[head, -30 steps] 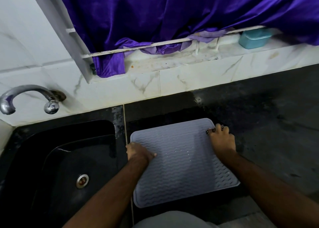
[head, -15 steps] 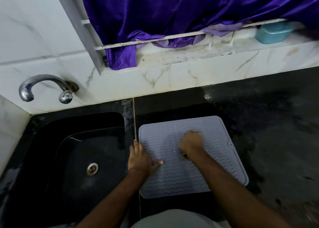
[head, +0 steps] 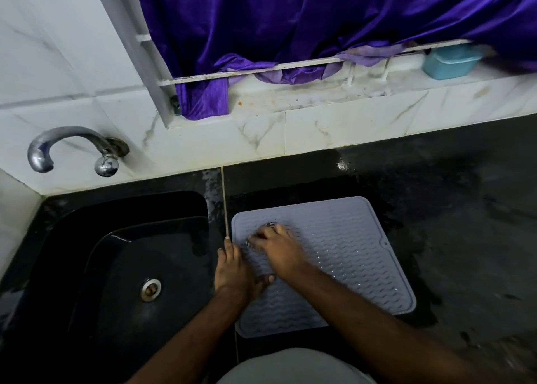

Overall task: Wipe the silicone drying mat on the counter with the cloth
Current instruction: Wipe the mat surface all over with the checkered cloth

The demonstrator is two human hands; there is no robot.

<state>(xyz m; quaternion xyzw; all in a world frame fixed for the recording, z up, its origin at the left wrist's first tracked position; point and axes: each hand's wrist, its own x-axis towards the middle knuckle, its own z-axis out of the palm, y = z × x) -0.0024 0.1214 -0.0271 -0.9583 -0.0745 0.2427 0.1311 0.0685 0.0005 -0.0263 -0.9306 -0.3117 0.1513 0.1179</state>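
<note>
The purple curtain [head: 319, 20] hangs over the window at the top, and its lower edge lies on the white marble ledge [head: 319, 99]. Under it the black counter [head: 465, 223] runs to the right and looks wet in places. The black sink [head: 101, 267] is sunk into the left part, with a steel drain [head: 150, 289] at its bottom and a metal tap [head: 72, 148] on the wall above it. The grey silicone drying mat [head: 348, 253] lies flat on the counter just beside the sink. The left hand [head: 232, 270] rests on the left edge of the mat with straight fingers, the thumb on the mat surface. The right hand [head: 276, 247] is on the left part of the mat with fingers curled around a small dark cloth [head: 268, 224], of which only a little shows beyond the fingertips. A blue container [head: 449, 62] stands on the ledge at the far right.
</note>
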